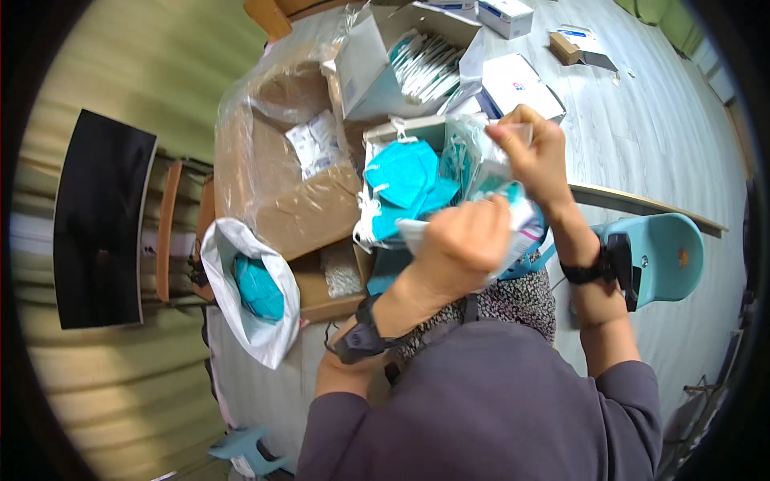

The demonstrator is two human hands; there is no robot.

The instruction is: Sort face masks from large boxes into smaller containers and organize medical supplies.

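Note:
My right hand [536, 156] pinches the corner of a clear plastic bag [469, 128]. My left hand [469, 234] is closed in a fist, smeared by motion, beside a white packet with blue and pink print [525, 220]; what its fingers grip is hidden. Teal showing through clear wrapping lies between the hands. Just left of them, several folded teal face masks [405, 172] with white ear loops lie in an open box [377, 136].
Beyond stands an open white carton [369, 80] packed with flat packets. A plastic-lined cardboard box [309, 212] is at left, with a white sack [273, 341] holding teal masks nearby. A teal stool [682, 256] stands at right; small boxes [505, 16] lie on the far floor.

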